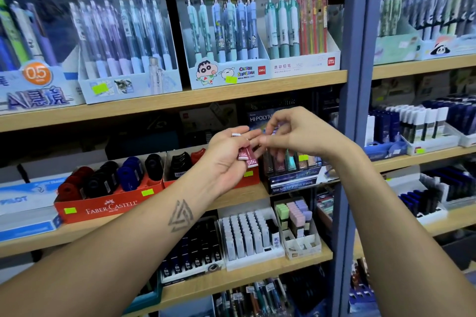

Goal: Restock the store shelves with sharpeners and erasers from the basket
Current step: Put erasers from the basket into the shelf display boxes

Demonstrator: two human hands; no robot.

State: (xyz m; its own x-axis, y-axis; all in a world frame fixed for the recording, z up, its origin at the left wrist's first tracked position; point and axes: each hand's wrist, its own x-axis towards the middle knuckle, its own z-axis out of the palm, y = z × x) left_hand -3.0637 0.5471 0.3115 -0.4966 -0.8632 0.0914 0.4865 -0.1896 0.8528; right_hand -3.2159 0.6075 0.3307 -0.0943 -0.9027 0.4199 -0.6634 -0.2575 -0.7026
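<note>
Pink erasers (246, 157) gripped in curled left hand (226, 154), right hand (296, 131) fingertips pinching one above them.

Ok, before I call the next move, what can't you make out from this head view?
- Basket: not in the head view at all.
- Right hand: whatever its fingertips pinch is blurred.
- Left hand: holds slim pink erasers; the count is hidden by its palm.
- Eraser display box: free slots are hidden behind both hands.
- Yellow price stickers: too small to read.
</note>
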